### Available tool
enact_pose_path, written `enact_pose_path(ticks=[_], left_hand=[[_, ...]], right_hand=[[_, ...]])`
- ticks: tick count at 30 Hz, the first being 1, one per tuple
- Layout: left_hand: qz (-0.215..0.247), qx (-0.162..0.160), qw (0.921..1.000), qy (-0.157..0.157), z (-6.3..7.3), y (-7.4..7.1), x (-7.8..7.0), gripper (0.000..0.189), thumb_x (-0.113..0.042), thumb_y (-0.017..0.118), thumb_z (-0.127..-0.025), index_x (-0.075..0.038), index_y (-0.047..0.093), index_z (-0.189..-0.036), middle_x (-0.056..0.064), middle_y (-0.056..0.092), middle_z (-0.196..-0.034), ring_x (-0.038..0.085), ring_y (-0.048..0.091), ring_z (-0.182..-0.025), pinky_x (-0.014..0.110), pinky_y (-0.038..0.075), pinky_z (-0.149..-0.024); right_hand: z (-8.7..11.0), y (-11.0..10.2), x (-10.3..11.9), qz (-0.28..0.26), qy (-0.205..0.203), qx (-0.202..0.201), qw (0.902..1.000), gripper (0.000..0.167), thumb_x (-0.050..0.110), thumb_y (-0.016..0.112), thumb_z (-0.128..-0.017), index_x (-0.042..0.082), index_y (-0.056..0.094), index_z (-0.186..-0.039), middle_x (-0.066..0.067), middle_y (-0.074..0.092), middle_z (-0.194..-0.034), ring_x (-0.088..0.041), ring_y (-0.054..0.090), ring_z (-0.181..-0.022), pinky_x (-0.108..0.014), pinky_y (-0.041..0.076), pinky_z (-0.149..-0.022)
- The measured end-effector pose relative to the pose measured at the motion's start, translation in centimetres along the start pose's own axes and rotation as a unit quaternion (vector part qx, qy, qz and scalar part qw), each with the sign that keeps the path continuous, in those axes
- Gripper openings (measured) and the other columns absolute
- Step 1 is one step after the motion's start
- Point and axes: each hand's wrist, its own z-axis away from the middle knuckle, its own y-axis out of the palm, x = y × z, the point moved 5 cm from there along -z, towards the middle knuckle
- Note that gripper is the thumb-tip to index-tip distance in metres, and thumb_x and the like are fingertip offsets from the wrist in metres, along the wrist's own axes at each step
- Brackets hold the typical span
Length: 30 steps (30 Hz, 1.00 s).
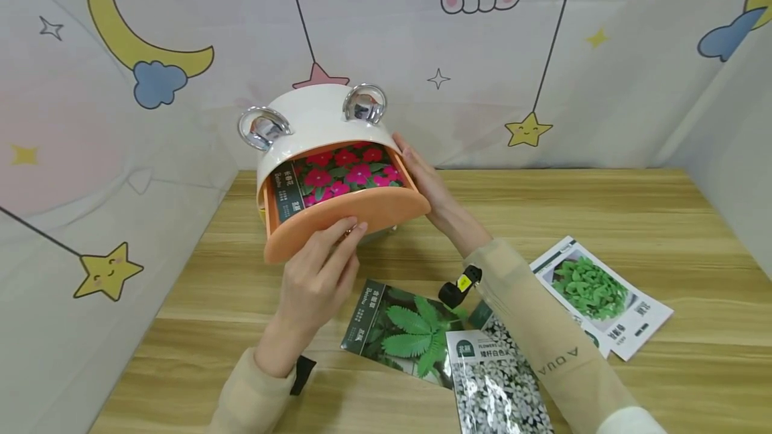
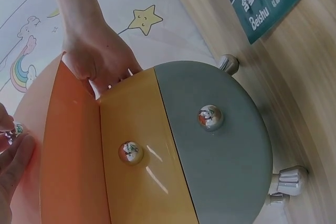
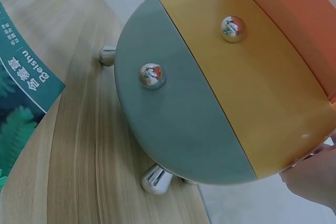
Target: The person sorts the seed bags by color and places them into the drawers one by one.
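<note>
A round white storage box with chrome ears stands on short metal feet. Its orange top drawer is pulled out, and a seed packet with pink and red flowers lies inside. Thumb and fingers of my left hand pinch the small knob on the drawer front. My right hand rests along the box's right side with its fingers extended. Below the orange drawer, the yellow drawer and the grey-green drawer are closed, each with a round metal knob.
Before the box lies a packet with a green leaf, partly under a white-flower packet. White packets with green plants lie at the right, partly behind the right forearm. A patterned cloth hangs behind the wooden table.
</note>
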Motion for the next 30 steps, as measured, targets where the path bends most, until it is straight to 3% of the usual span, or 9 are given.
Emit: enact_pose_path(ticks=[11,21,30], left_hand=[[0.004,-0.01,0.9998,0.014,-0.2,0.0,0.5,0.026,-0.002,0.051,-0.09,0.001,0.071,-0.106,0.015,0.068,-0.104,0.024,0.063,-0.077,0.027,0.051,-0.06],[0.023,0.0,0.9997,-0.013,-0.3,0.5,1.6,0.026,-0.006,0.05,-0.093,0.0,0.07,-0.108,0.016,0.067,-0.106,0.026,0.064,-0.084,0.03,0.052,-0.063],[0.04,-0.007,0.9985,-0.036,-0.7,0.9,2.6,0.025,-0.002,0.053,-0.088,-0.001,0.071,-0.106,0.016,0.067,-0.105,0.027,0.065,-0.087,0.032,0.052,-0.066]], right_hand=[[0.0,0.1,-0.1,-0.013,0.004,0.012,0.9998,0.054,0.037,0.024,-0.105,0.023,0.013,-0.155,0.004,0.009,-0.164,-0.016,0.007,-0.151,-0.04,0.007,-0.124],[-0.1,-0.1,-0.4,-0.034,0.018,0.001,0.9993,0.053,0.036,0.029,-0.104,0.023,0.018,-0.155,0.006,0.012,-0.163,-0.013,0.008,-0.151,-0.039,0.007,-0.124],[-0.2,-0.2,-0.4,-0.048,0.02,-0.005,0.9987,0.053,0.035,0.032,-0.104,0.023,0.02,-0.154,0.006,0.014,-0.163,-0.013,0.009,-0.151,-0.04,0.008,-0.124]])
